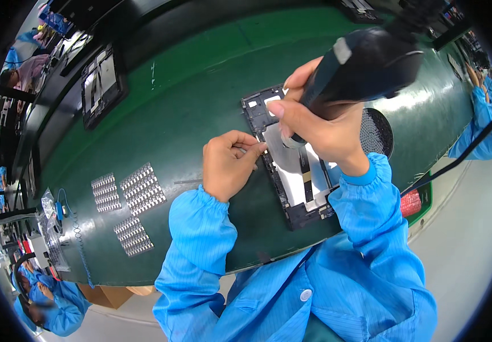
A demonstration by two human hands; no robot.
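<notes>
A black tablet-like device (285, 212) with a silver inner plate lies opened up in front of me. My right hand (331, 128) is wrapped round the lower part of a dark electric screwdriver (366, 62), whose tip points down at the device and is partly hidden by my fingers. Thumb and forefinger of my left hand (229, 162) are pinched together at the device's left edge; whatever they hold is too small to make out. Just right of my right hand stands a round black dish (378, 132) full of small pieces, partly covered by my wrist.
Three sheets of small light parts (143, 189) lie on the green table (189, 102) to the left. Another opened device (102, 85) rests at the far left. A coiled blue cord (76, 233) hangs near the left edge. Co-workers in blue sleeves sit at both sides.
</notes>
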